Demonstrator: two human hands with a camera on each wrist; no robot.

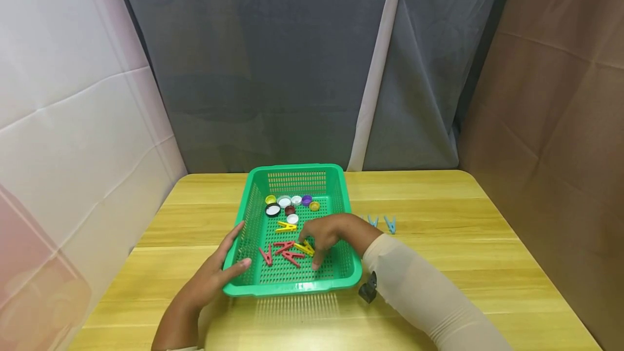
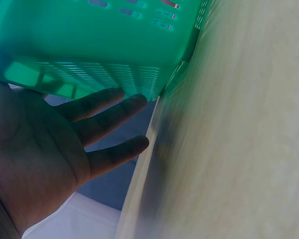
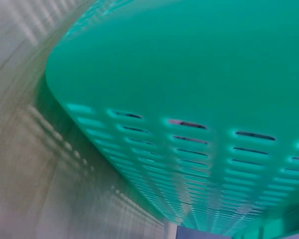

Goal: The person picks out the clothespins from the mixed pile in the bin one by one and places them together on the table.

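Observation:
A green plastic basket [image 1: 292, 287] stands on the table. My left hand [image 1: 214, 272] rests at its left rim, thumb over the edge; in the left wrist view its other fingers [image 2: 114, 112] stretch straight outside the wall. My right hand [image 1: 327, 234] reaches over the right wall into the basket, fingers spread apart and pointing down beside yellow clothespins [image 1: 305, 249]. Left of them lie red clothespins [image 1: 292, 257], with another yellow clothespin [image 1: 286, 227] farther back. The right wrist view shows only the basket's outer wall [image 3: 189, 74], not the hand.
Several bottle caps, among them a purple cap [image 1: 306, 200] and a black-rimmed cap [image 1: 273, 210], lie in the basket's far half. Light-blue clothespins [image 1: 390, 225] lie on the wooden table [image 1: 439, 199] to the right. Grey curtain [image 1: 268, 69] hangs behind the table.

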